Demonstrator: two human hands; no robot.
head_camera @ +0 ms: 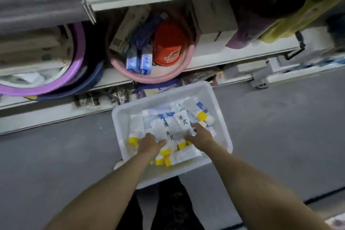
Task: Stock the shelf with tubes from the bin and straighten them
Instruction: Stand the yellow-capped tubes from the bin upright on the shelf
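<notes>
Reaching into the white bin (223,117), both hands sit among yellow-capped tubes (136,126). The right hand (201,135) curls its fingers on a lettered tube (182,122) — it rises at 11 o'clock from them. The left hand (149,144) lies on tubes at 8 o'clock of it — grip unclear. The shelf (214,58) stands at 12 o'clock.
</notes>
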